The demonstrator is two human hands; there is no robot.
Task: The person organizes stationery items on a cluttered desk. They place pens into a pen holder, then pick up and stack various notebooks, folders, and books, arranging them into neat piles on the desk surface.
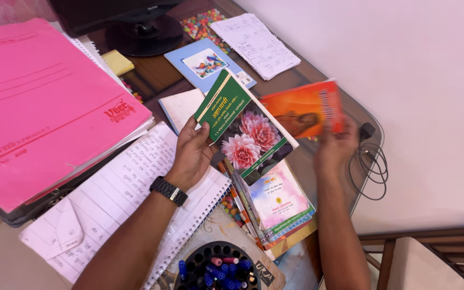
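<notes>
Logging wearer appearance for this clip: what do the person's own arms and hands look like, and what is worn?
Both forearms are bare, no sleeves in view. The left hand has a black link-band wristwatch at the wrist. The right hand is motion-blurred; nothing worn is visible on it.

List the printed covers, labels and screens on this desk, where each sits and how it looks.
Green book: left hand, pink flowers.
Orange book: right hand, blurred.
Pink folder: left, red print.
Blue booklet: top centre.
Monitor: top, black, mostly cut off.
</notes>
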